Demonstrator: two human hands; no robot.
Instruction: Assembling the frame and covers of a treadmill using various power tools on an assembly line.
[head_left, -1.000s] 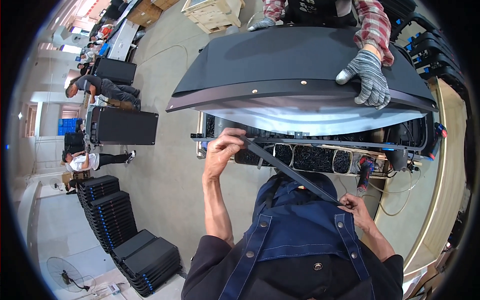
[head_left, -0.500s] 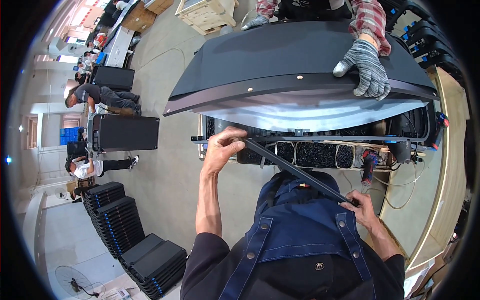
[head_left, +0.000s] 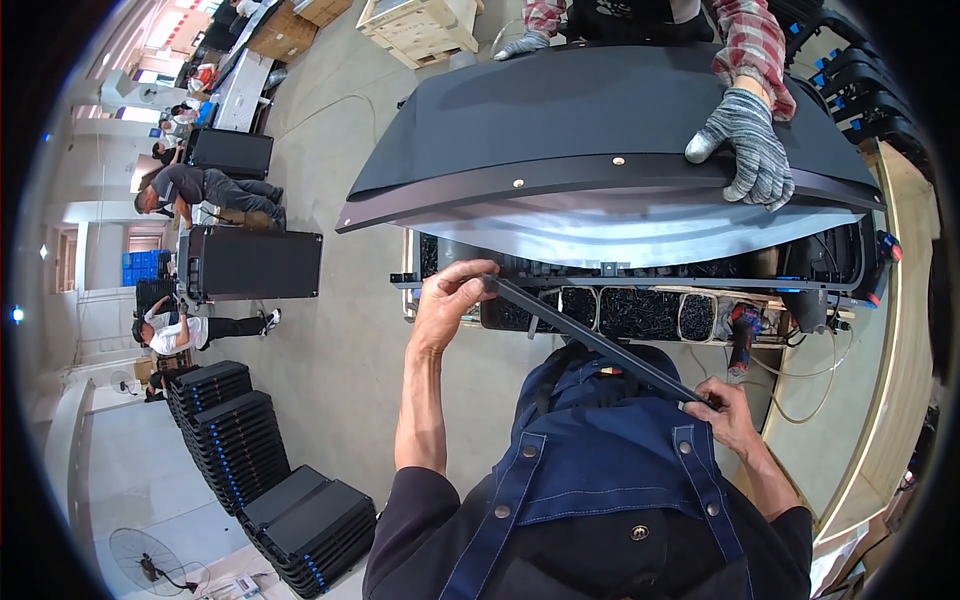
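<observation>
Near the centre of the frame, the left grip (head_left: pixel 447 305) is pinching one end of a dark strip (head_left: pixel 600 345); toward the lower right, the right grip (head_left: pixel 728 415) is grasping it near the other end. Holding it at both ends is probably keeping the long piece steady. The strip is slanting between them, looking narrow, straight and nearly black. Beyond it, open bins (head_left: pixel 599 322) are holding small black parts, perhaps for easy reach, and a red-and-black tool (head_left: pixel 742 335) is sitting right of them. In the upper right, a co-worker's gloved hand (head_left: pixel 745 150) is resting on a large black panel (head_left: pixel 570 110), seemingly steadying it.
</observation>
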